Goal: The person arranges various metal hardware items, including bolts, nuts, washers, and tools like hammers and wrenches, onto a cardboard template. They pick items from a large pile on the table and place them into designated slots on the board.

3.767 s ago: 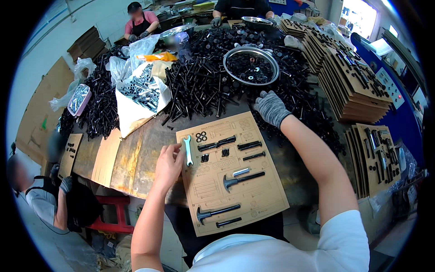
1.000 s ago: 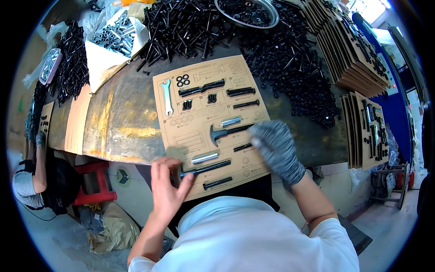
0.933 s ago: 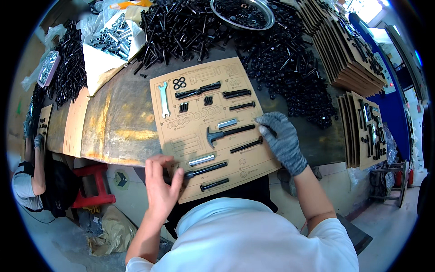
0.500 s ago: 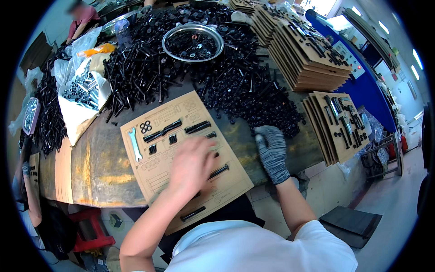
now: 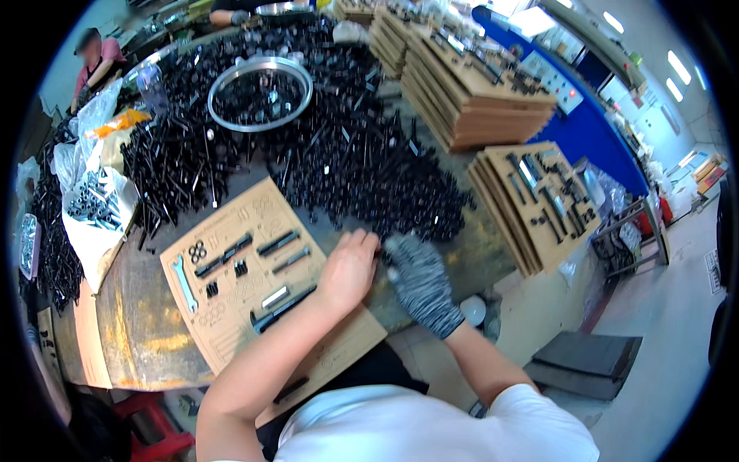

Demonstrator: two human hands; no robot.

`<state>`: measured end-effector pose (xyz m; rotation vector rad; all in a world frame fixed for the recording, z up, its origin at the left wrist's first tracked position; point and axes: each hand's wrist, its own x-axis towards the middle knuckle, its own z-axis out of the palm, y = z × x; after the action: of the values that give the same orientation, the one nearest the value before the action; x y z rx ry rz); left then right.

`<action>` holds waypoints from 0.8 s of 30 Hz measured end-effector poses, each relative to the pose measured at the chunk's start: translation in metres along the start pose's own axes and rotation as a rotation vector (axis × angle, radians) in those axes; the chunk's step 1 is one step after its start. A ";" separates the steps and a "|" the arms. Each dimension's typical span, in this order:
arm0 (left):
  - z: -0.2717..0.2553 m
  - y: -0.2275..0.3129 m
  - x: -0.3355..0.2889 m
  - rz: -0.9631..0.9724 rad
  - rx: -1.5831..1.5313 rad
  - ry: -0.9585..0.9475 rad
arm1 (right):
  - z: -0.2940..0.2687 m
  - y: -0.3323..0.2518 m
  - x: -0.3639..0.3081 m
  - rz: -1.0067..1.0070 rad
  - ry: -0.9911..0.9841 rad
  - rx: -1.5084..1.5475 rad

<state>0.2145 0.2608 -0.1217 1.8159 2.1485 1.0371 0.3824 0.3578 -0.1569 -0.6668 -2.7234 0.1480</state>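
A brown cardboard sheet (image 5: pixel 352 333) with printed outlines lies at the table's front edge. On it are a light-blue open-end wrench (image 5: pixel 185 284), a cluster of black nuts (image 5: pixel 198 251) and several dark bolts (image 5: pixel 223 257). A shiny sleeve (image 5: pixel 275 296) lies above a thick bolt (image 5: pixel 282 310), partly behind my left forearm. My bare left hand (image 5: pixel 348 271) is over the sheet's right edge, fingers bent together. Beside it, my right hand (image 5: pixel 422 281) in a grey knit glove has its fingers curled toward the left fingertips. Anything between the fingers is hidden.
A heap of black nuts and bolts (image 5: pixel 369 146) covers the far table, with a round metal bowl (image 5: pixel 311 94) in it. Stacked cardboard sheets (image 5: pixel 462 119) with hardware stand at right. A white bag of silvery parts (image 5: pixel 115 231) is at left. Another person (image 5: pixel 100 65) sits far left.
My left hand has moved right, off the sheet's middle, to meet my right hand, uncovering a sleeve and thick bolt. The gloved hand has left the nut heap and turned inward. The view has shifted.
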 end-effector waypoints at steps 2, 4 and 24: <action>0.000 -0.005 -0.007 -0.035 -0.017 -0.009 | 0.003 0.007 -0.004 0.042 0.030 -0.124; 0.006 -0.007 -0.007 -0.066 -0.040 -0.021 | 0.001 0.009 0.001 0.089 -0.020 -0.120; 0.010 0.020 -0.009 -0.022 0.097 -0.183 | -0.022 0.026 -0.026 0.269 0.125 0.335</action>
<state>0.2381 0.2571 -0.1207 1.8439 2.1374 0.7416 0.4229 0.3697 -0.1484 -0.9011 -2.3985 0.5896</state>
